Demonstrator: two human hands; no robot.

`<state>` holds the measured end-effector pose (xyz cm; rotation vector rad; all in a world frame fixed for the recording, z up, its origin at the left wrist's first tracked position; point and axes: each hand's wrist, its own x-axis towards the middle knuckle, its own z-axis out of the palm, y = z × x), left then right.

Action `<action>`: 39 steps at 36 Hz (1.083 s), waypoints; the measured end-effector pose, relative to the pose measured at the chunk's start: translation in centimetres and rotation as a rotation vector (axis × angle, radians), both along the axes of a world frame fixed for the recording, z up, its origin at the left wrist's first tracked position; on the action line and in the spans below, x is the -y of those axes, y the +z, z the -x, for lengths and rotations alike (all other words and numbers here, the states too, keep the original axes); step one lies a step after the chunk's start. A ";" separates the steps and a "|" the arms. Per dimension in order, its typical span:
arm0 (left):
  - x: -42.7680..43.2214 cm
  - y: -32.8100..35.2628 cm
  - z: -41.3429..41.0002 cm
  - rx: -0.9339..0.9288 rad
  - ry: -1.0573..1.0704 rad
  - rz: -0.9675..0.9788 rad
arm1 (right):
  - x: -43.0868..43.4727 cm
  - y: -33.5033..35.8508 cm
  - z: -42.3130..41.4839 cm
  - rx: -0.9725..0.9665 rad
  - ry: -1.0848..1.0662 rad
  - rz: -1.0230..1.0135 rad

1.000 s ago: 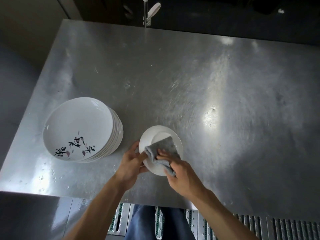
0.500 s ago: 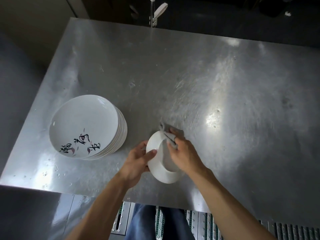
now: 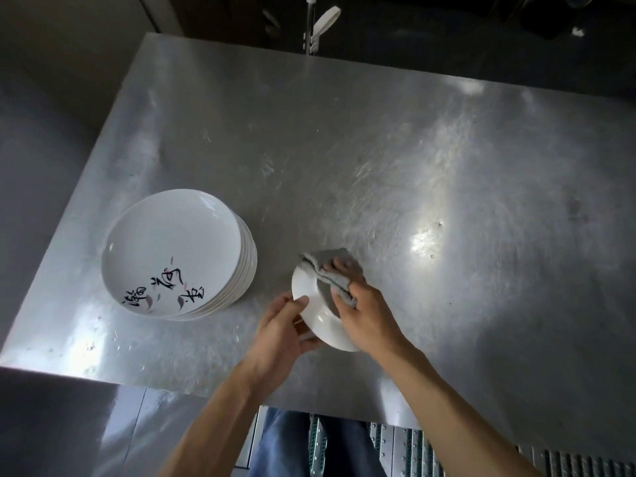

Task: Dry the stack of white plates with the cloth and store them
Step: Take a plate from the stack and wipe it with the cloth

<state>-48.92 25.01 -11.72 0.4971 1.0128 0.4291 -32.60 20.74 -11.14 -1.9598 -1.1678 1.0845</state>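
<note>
A small plate (image 3: 320, 318) is held tilted at lower centre of the frame, gripped at its rim by the left hand (image 3: 280, 330) so both faces can be reached. The cloth (image 3: 328, 270) is clutched in the right hand (image 3: 366, 313) and folded over the far rim — probably drying it. The stack of plates (image 3: 179, 253) is left waiting at centre left on the table (image 3: 413, 149).
</note>
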 end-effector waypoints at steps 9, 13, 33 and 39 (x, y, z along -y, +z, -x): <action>-0.9 0.8 0.6 -0.105 -0.223 -0.059 | -0.2 -0.2 -1.0 0.169 0.283 -0.070; -1.2 1.1 0.6 -0.101 -0.242 -0.051 | -0.6 -0.3 -1.0 0.177 0.460 -0.091; -0.6 0.2 1.4 0.055 -0.072 0.141 | 0.5 -1.0 -0.4 -0.057 -0.085 0.045; -2.4 0.7 1.8 0.059 -0.114 0.084 | -0.4 0.0 1.8 0.047 0.274 -0.079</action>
